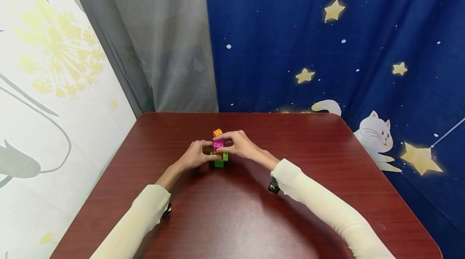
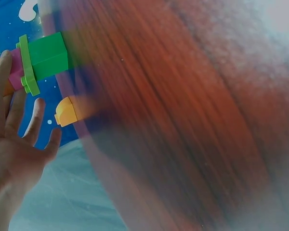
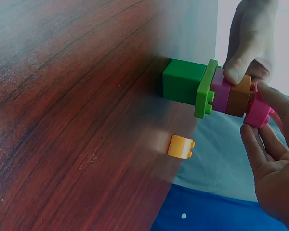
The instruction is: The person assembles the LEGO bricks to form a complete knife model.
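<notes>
Head: our right hand [image 1: 240,144] pinches a pink plastic block [image 1: 218,145] at the top of a multicoloured block tower [image 1: 219,163], toward the red-brown wooden table [image 1: 232,210]'s far edge. Left wrist: a curved orange block [image 2: 66,112] stands nearby. Right wrist: our left hand [image 3: 252,41] clamps the tower.

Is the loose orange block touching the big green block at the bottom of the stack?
Apart. The right wrist view shows a strip of bare table between the loose orange block and the green block.
</notes>
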`<act>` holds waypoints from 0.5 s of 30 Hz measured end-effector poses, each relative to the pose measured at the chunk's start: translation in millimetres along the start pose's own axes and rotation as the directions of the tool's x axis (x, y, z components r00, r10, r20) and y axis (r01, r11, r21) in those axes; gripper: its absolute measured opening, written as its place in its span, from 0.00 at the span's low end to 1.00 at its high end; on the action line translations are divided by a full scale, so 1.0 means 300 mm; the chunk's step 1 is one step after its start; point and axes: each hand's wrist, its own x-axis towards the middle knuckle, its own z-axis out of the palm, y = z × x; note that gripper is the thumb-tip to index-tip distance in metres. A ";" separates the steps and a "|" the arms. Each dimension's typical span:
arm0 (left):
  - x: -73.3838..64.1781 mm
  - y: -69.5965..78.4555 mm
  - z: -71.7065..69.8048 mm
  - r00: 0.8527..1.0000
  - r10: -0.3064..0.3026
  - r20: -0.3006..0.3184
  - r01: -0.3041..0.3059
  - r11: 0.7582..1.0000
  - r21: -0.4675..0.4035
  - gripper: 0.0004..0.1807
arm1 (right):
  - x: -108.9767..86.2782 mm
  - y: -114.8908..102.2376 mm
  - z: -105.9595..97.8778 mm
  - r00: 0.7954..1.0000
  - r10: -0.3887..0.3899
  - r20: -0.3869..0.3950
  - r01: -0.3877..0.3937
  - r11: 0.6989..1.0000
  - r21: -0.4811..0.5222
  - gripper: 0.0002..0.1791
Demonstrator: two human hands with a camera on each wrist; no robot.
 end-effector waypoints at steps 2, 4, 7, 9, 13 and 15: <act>0.000 0.002 -0.001 1.000 -0.013 0.002 0.013 1.000 0.008 0.23 | 0.000 0.001 0.003 1.000 -0.008 -0.004 0.008 1.000 0.005 0.21; 0.000 0.003 -0.001 1.000 -0.025 0.004 0.025 1.000 0.007 0.23 | -0.001 0.000 0.006 1.000 -0.008 -0.007 0.008 1.000 0.020 0.21; -0.002 0.005 -0.001 0.999 -0.037 0.004 0.037 0.999 0.000 0.25 | -0.004 0.000 0.011 1.000 -0.009 -0.012 0.009 0.999 0.052 0.21; -0.002 0.006 0.000 0.999 -0.039 0.003 0.039 0.999 -0.003 0.25 | -0.006 0.001 0.014 1.000 -0.006 -0.013 0.007 0.998 0.061 0.21; -0.004 0.006 0.001 0.999 -0.045 0.001 0.045 0.999 -0.002 0.25 | -0.008 0.009 0.023 1.000 -0.015 -0.021 0.016 0.998 0.058 0.21; -0.004 0.007 0.001 0.999 -0.048 0.000 0.048 0.999 0.002 0.24 | -0.008 0.014 0.026 0.999 -0.022 -0.027 0.024 0.998 0.055 0.21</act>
